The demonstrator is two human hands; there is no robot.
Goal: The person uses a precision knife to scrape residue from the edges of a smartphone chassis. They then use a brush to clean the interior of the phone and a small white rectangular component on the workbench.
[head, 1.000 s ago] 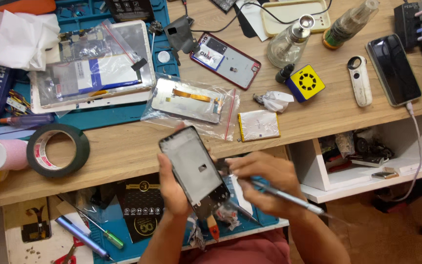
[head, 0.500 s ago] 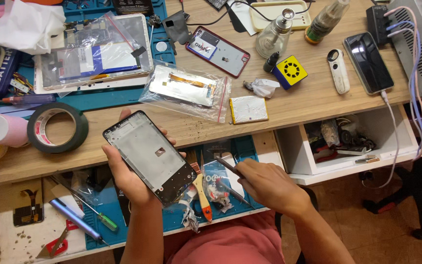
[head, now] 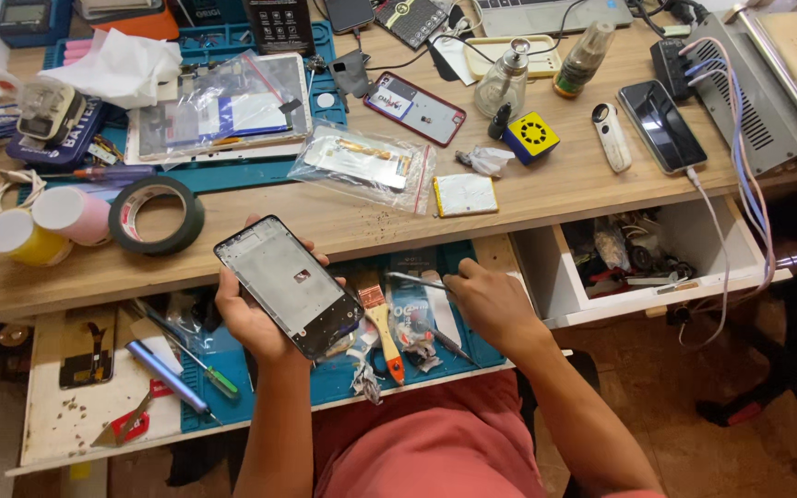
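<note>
Since half a second ago, right hand is sliding toward two o'clock, fingers pinching tweezers over the blue mat. Left hand is gripping the phone frame, at nine o'clock of the tweezers.

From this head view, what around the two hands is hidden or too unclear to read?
- Left hand: its palm and the back of the phone frame are hidden behind the frame.
- Right hand: its grip on the thin metal tool is covered by the fingers.
- Small parts in the open drawer: too small and tangled to identify.
- Tools on the blue mat: partly hidden under the left forearm.
</note>
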